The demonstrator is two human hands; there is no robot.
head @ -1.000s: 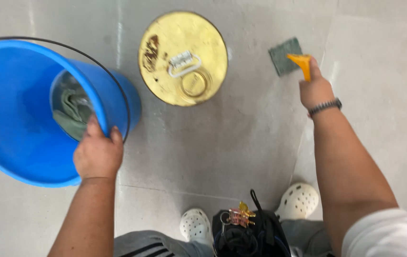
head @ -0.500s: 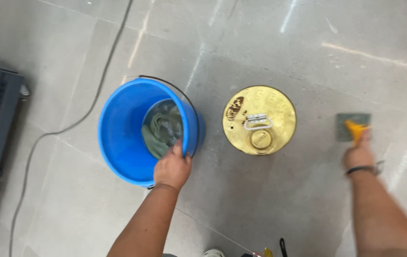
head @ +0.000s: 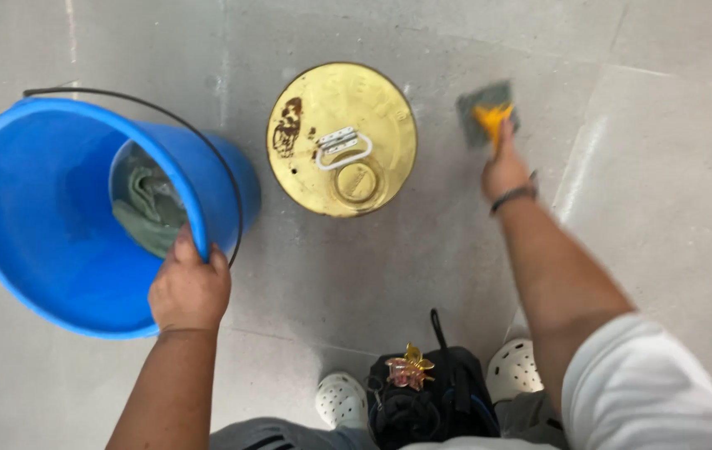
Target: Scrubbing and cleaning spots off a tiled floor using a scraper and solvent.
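Observation:
My left hand [head: 190,287] grips the near rim of a blue plastic bucket [head: 39,225], which is tilted toward me over the floor. A grey-green wet cloth [head: 149,210] lies inside it, and its black wire handle arcs over the rim. My right hand [head: 506,167] is stretched forward, closed on a yellow-handled tool [head: 491,119] that presses a grey-green scouring pad [head: 466,104] against the floor tile. A watch strap circles that wrist.
A round yellow metal drum lid [head: 342,137], with a white handle, a cap and a rust stain, sits between the bucket and the pad. The floor is light grey tile [head: 664,167]. A black bag [head: 422,400] with a gold ornament hangs at my waist above white perforated clogs [head: 339,398].
The view has dropped much closer to the floor than half a second ago. My left hand still holds the bucket rim and my right hand stays on the pad tool.

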